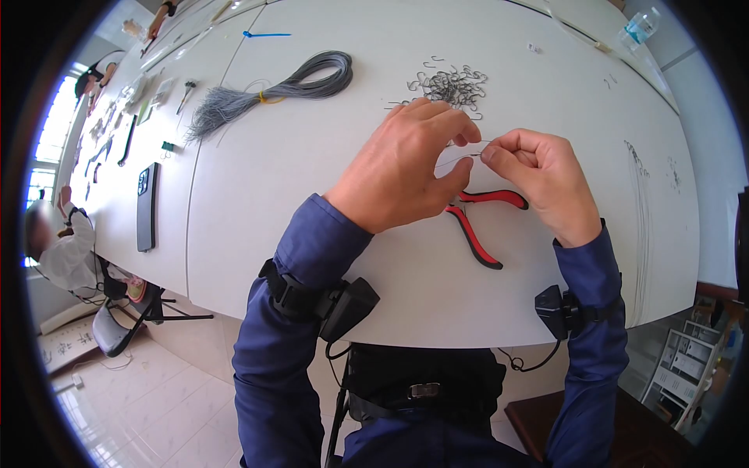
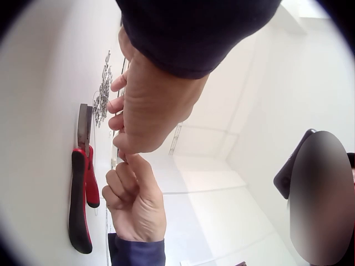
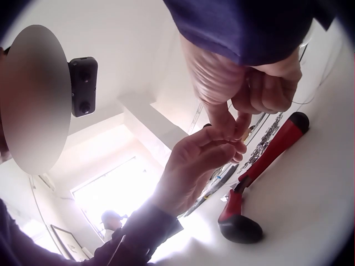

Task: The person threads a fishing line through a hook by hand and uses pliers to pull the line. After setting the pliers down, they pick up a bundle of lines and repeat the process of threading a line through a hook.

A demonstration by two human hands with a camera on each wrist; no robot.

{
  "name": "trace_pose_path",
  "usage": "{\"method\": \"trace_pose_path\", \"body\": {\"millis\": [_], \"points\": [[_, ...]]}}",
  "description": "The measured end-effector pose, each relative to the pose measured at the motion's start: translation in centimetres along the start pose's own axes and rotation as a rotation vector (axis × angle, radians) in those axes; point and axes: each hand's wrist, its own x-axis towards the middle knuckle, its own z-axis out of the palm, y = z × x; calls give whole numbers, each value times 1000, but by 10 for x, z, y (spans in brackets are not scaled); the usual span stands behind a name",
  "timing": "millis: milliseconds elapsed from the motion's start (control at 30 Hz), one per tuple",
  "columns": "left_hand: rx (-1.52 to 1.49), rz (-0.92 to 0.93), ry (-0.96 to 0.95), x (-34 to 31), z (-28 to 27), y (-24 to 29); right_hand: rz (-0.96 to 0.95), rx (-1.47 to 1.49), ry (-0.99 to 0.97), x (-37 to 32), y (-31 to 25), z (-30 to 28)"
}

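My right hand [image 1: 550, 179] pinches a thin wire [image 1: 477, 154] between thumb and index finger, its other fingers folded in. Close on its left is my left hand [image 1: 398, 168], thumb and index finger apart, with the wire running between them. In the right wrist view, the left fingers [image 3: 208, 152] come right up to the right fingertips. Red-and-black pliers [image 1: 476, 238] lie on the table under the hands. Their jaws, hidden in the head view, show in the left wrist view. Beyond the hands sits a pile of small bent metal hooks [image 1: 456, 87].
A bundle of grey wire [image 1: 324, 74] tied in yellow lies at the back left, near a blue cable tie [image 1: 269, 34]. Left of it is a black phone [image 1: 147, 207]. Long thin wires [image 1: 644, 226] stretch along the right side. A bottle [image 1: 640, 27] stands far right. Other people sit leftward.
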Motion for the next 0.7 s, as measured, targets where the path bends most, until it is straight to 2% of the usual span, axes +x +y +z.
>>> {"method": "trace_pose_path", "body": {"millis": [200,500,700], "points": [[-79,-1,-47,2,-2,0,-1,25,-1,0,1,1],[-105,-135,-87,2,-7,3,30,-47,2,-1,-3,-3],[-92,-117,-66,1,-5,0,24,-134,32,-2,-9,-10]]}}
